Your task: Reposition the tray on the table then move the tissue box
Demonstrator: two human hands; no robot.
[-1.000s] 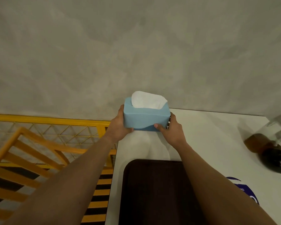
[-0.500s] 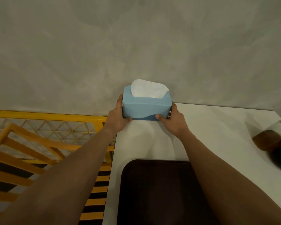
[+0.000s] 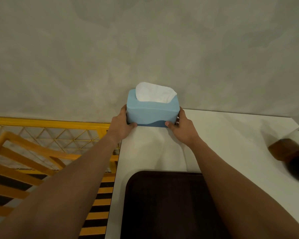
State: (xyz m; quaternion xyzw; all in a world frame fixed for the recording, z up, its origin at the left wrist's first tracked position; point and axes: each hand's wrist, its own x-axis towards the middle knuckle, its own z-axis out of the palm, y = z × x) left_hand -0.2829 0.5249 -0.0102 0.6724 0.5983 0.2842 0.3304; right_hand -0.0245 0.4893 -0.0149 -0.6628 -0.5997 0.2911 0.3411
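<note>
Nearest lies one dark brown tray (image 3: 166, 204), matte with rounded corners, flat on the smooth white table (image 3: 223, 144). Beyond it, two bare hands clasp one blue tissue box (image 3: 152, 112) at the table's far left corner by the grey wall: left hand (image 3: 123, 125) wrapped on its left end, right hand (image 3: 183, 129) on its right end. Crumpled white tissue (image 3: 154, 93) pokes from the top.
</note>
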